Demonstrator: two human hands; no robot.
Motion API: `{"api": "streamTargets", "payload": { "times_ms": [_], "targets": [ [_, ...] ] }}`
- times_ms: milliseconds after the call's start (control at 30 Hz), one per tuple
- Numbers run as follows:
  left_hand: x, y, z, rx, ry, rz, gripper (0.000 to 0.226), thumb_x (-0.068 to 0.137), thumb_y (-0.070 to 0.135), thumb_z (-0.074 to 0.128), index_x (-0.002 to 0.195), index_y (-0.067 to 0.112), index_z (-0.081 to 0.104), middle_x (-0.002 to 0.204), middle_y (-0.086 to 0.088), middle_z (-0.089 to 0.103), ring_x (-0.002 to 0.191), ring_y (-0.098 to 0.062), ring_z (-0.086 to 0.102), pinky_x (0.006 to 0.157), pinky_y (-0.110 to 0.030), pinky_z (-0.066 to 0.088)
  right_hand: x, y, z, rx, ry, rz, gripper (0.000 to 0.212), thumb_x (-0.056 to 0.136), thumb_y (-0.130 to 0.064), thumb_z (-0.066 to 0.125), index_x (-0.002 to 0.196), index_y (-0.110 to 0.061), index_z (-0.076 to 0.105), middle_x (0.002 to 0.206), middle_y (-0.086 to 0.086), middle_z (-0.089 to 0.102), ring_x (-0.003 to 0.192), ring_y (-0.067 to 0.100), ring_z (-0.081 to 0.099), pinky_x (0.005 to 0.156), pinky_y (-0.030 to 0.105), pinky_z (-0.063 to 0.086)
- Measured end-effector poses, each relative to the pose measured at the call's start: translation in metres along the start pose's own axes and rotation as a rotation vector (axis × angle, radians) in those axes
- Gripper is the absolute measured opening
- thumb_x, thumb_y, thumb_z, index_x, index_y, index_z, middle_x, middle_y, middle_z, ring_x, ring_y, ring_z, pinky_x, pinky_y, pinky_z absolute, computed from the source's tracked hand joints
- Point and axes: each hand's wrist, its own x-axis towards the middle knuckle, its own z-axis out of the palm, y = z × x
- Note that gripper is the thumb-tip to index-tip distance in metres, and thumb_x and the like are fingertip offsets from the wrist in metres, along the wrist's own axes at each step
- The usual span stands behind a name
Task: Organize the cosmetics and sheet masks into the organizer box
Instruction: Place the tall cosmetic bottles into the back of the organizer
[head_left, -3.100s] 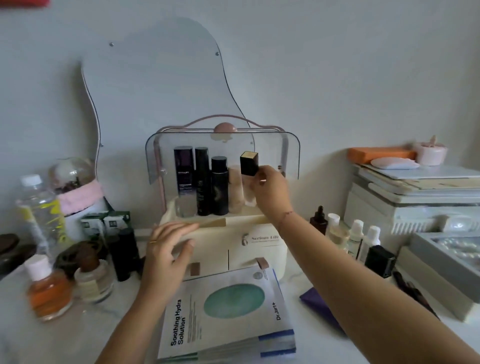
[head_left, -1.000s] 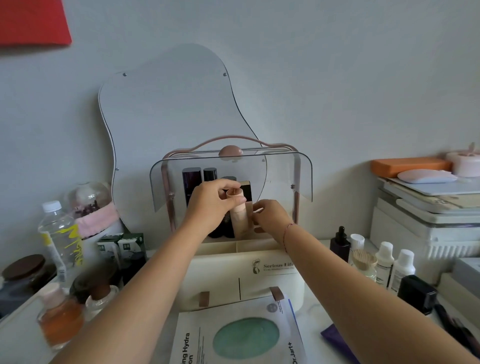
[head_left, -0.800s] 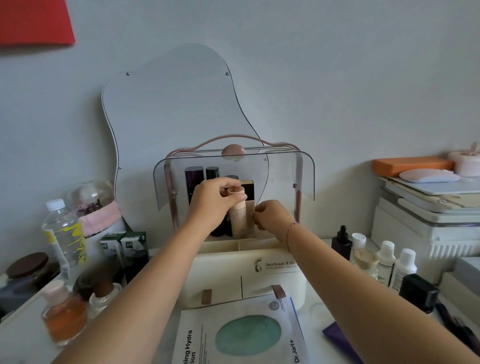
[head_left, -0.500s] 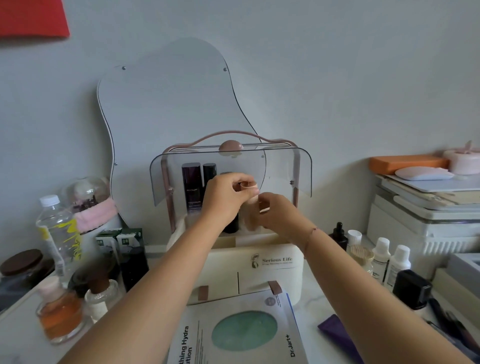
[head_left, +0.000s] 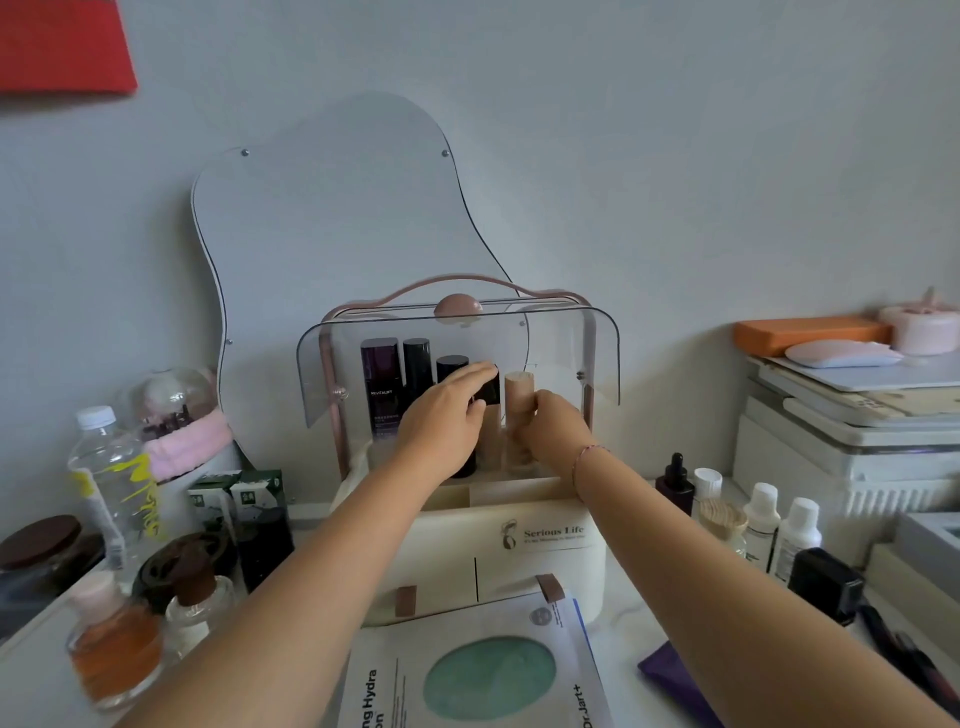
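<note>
Right hand (head_left: 553, 431) around beige tube (head_left: 519, 388)

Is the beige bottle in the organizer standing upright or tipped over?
Upright. The beige bottle stands vertical in the organizer box, its round cap on top, with the right hand gripping its side.

Left hand (head_left: 441, 421) hides most of black-capped bottle (head_left: 491, 389), right hand (head_left: 556, 431) covers middle of beige bottle (head_left: 519, 389), sheet mask (head_left: 467, 675) cut off at bottom edge.
</note>
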Motion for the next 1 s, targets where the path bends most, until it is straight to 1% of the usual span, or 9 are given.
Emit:
{"api": "streamTargets", "payload": {
  "times_ms": [200,333,467,567,700,800,867,933,1000],
  "targets": [
    [0.000,-0.004,-0.003,-0.053,-0.030,0.007,0.047,0.094,0.009,0.048,0.138,0.026,0.046,0.147,0.014,0.041,0.113,-0.019,0.057,0.099,-0.036,0.044,0.004,-0.004,0.002,-0.025,-0.016,0.008,0.017,0.088,-0.013,0.051,0.104,-0.009,0.055,0.096,0.010,0.054,0.091,0.025,0.054,0.078,0.031,0.043],
    [-0.004,-0.003,-0.003,-0.069,-0.032,0.002,0.050,0.094,0.010,0.049,0.139,0.030,0.043,0.148,0.014,0.039,0.096,-0.013,0.063,0.094,-0.034,0.047,-0.002,-0.002,0.002,-0.015,-0.015,0.062,0.012,0.091,-0.009,0.048,0.080,-0.014,0.045,0.086,0.007,0.049,0.070,0.015,0.046,0.058,0.017,0.034],
    [-0.018,-0.001,-0.006,-0.125,-0.010,0.022,0.050,0.093,0.012,0.052,0.139,0.031,0.044,0.145,0.017,0.041,0.096,-0.007,0.060,0.091,-0.032,0.049,-0.007,0.003,0.002,-0.084,0.021,0.051,0.026,0.092,-0.010,0.045,0.115,-0.002,0.050,0.110,0.013,0.060,0.100,0.027,0.059,0.083,0.032,0.048],
    [-0.035,-0.002,-0.011,-0.156,-0.016,0.025,0.047,0.093,0.015,0.053,0.138,0.029,0.046,0.144,0.017,0.043,0.112,-0.006,0.055,0.097,-0.030,0.044,-0.019,0.001,-0.002,-0.061,0.003,0.050,0.032,0.091,-0.018,0.048,0.120,-0.002,0.049,0.114,0.014,0.060,0.102,0.027,0.059,0.081,0.033,0.047],
    [-0.066,-0.012,-0.018,-0.121,-0.007,-0.013,0.032,0.092,0.027,0.055,0.124,0.032,0.060,0.121,0.014,0.062,0.104,-0.001,0.055,0.091,-0.023,0.041,-0.050,0.003,-0.014,-0.011,-0.012,-0.046,0.041,0.091,-0.022,0.052,0.126,-0.004,0.045,0.111,0.011,0.062,0.099,0.024,0.060,0.082,0.033,0.050],
    [-0.090,-0.018,-0.018,-0.129,-0.044,-0.064,0.024,0.089,0.036,0.059,0.111,0.032,0.068,0.106,0.017,0.067,0.096,-0.002,0.062,0.078,-0.016,0.042,-0.096,0.019,-0.028,0.178,0.155,-0.222,0.038,0.089,-0.019,0.056,0.127,-0.015,0.050,0.106,-0.007,0.061,0.094,0.005,0.060,0.076,0.010,0.048],
    [-0.104,-0.019,-0.014,-0.082,-0.024,-0.069,0.025,0.084,0.042,0.062,0.105,0.032,0.071,0.095,0.021,0.069,0.082,0.003,0.063,0.068,-0.009,0.041,-0.128,0.040,-0.040,0.272,0.323,-0.288,0.030,0.087,-0.018,0.061,0.117,-0.021,0.058,0.098,-0.014,0.063,0.089,-0.004,0.062,0.076,0.005,0.048],
    [-0.112,-0.019,-0.011,-0.043,0.037,-0.058,0.025,0.081,0.043,0.066,0.102,0.031,0.073,0.094,0.015,0.073,0.080,0.000,0.065,0.069,-0.013,0.045,-0.152,0.068,-0.051,0.320,0.487,-0.263,0.026,0.085,-0.017,0.064,0.109,-0.024,0.060,0.096,-0.014,0.065,0.088,-0.002,0.063,0.079,0.013,0.052],
    [-0.117,-0.019,-0.008,-0.026,0.109,-0.007,0.027,0.078,0.037,0.072,0.102,0.026,0.074,0.096,0.006,0.075,0.085,-0.011,0.069,0.079,-0.027,0.052,-0.169,0.100,-0.061,0.243,0.689,-0.199,0.025,0.083,-0.020,0.065,0.106,-0.025,0.058,0.098,-0.010,0.061,0.091,0.008,0.061,0.083,0.024,0.053]
  ]
}}
